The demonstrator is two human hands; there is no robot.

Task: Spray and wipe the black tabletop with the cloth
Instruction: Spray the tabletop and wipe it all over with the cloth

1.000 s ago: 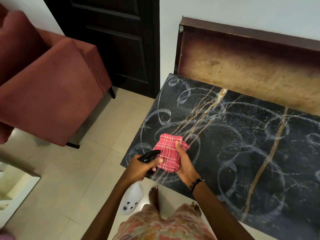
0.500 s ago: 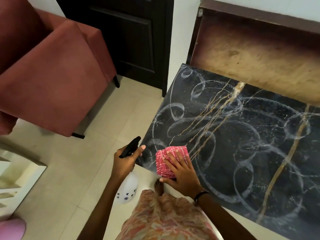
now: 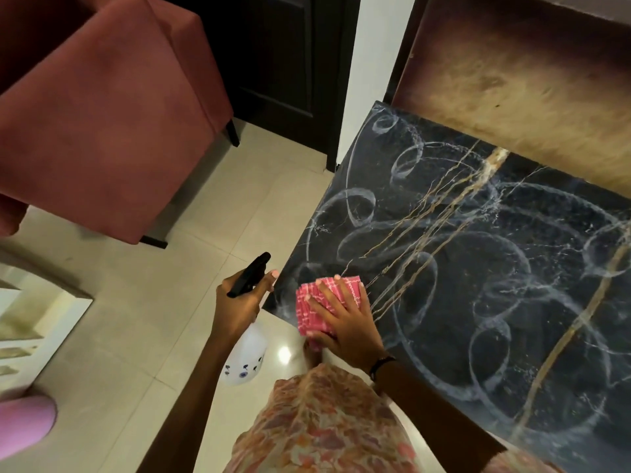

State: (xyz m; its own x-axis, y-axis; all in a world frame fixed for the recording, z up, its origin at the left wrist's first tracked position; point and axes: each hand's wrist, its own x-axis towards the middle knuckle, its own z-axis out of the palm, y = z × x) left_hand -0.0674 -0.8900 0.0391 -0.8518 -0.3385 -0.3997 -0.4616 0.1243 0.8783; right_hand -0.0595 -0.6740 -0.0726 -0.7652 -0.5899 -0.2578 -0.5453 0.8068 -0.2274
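Observation:
The black marble tabletop (image 3: 478,268) with gold veins and pale swirl marks fills the right half. A folded pink checked cloth (image 3: 312,307) lies on its near left corner. My right hand (image 3: 345,319) presses flat on the cloth, fingers spread. My left hand (image 3: 240,298) grips a white spray bottle (image 3: 246,356) by its black trigger head, held just off the table's left edge over the floor.
A red armchair (image 3: 102,124) stands at the left on the pale tiled floor (image 3: 170,319). A dark door (image 3: 283,63) is behind it. A brown wooden panel (image 3: 512,80) rises behind the table. A pink object (image 3: 24,425) sits at the lower left.
My right hand has brought the cloth down from the air and now presses it flat on the table corner. My left hand with the bottle has moved left, away from the cloth.

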